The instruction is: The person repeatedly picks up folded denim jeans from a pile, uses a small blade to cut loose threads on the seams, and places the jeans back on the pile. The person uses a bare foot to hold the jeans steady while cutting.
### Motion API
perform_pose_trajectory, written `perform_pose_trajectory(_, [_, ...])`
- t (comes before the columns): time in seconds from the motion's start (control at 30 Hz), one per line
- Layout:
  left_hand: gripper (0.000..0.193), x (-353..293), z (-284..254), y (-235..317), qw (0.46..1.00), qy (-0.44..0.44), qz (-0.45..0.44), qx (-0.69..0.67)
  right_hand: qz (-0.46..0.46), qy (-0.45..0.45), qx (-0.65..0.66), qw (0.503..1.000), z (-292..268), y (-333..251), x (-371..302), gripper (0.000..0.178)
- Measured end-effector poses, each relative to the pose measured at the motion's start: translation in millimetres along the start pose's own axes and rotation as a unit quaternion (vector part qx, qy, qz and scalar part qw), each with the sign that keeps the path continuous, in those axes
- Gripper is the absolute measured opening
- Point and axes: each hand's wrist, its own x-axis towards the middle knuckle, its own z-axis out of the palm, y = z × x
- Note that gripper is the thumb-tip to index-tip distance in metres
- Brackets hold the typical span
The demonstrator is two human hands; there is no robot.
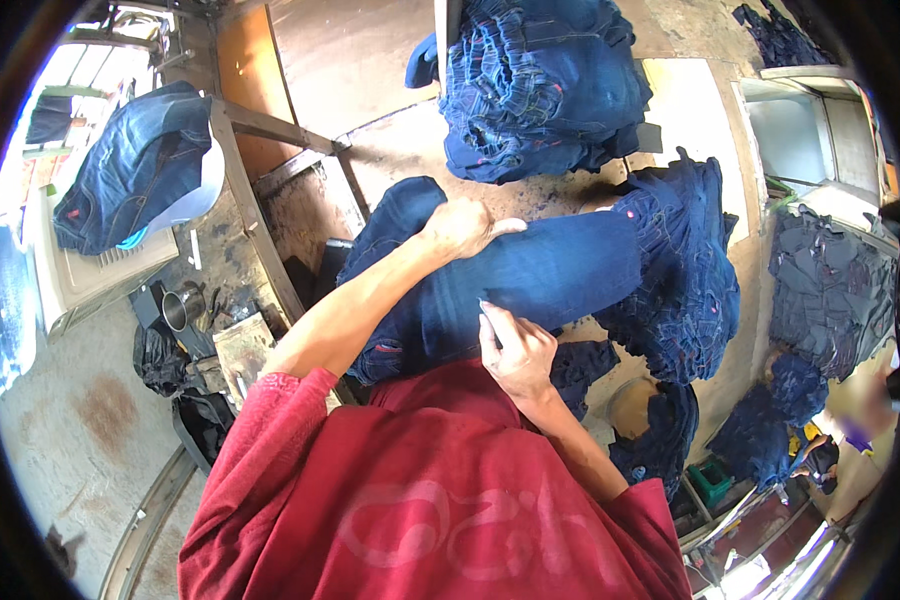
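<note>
A pair of blue jeans (560, 270) stretches across in front of me, one leg extended to the right and faded along its middle. My left hand (460, 228) grips the far edge of the denim, fingers curled and mostly hidden, thumb lying to the right on the cloth. Nearer to me, my right hand (518, 355) is closed in a pinch over the same leg. From its fingertips a small thin tool pokes out toward the fabric; its kind is too small to make out.
Piled jeans (540, 90) rise beyond the leg, and another heap of jeans (680, 270) hangs at its right end. At left, jeans (135, 170) lie over a pale plastic container (100, 270), near a metal cup (182, 306). Dark garments (832, 290) and a green crate (710, 482) are at right.
</note>
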Motion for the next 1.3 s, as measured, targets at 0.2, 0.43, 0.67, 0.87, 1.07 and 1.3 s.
perform_pose_trajectory(0.2, [0.075, 20, 9, -22, 0.977, 0.185, 0.082, 0.067, 0.025, -0.037, -0.041, 0.998, 32, 5, 27, 0.018])
perform_pose_trajectory(0.43, [0.062, 20, 18, -23, 0.978, 0.194, 0.058, 0.051, 0.051, -0.113, -0.080, 0.989, 51, 8, 48, 0.013])
perform_pose_trajectory(0.67, [0.061, 21, 21, -23, 0.979, 0.191, 0.043, 0.054, 0.038, -0.108, -0.082, 0.990, 9, -2, 0, 0.021])
perform_pose_trajectory(0.87, [0.058, 21, 25, -26, 0.951, 0.278, 0.111, 0.078, 0.068, -0.054, -0.007, 0.996, 39, 16, 22, 0.014])
perform_pose_trajectory(1.07, [0.055, 22, 27, -28, 0.939, 0.303, 0.128, 0.098, 0.046, -0.128, -0.065, 0.989, 33, 15, 25, 0.009])
perform_pose_trajectory(1.3, [0.057, 22, 27, -27, 0.953, 0.277, 0.103, 0.067, 0.057, -0.066, -0.010, 0.996, 19, 12, 11, 0.006])
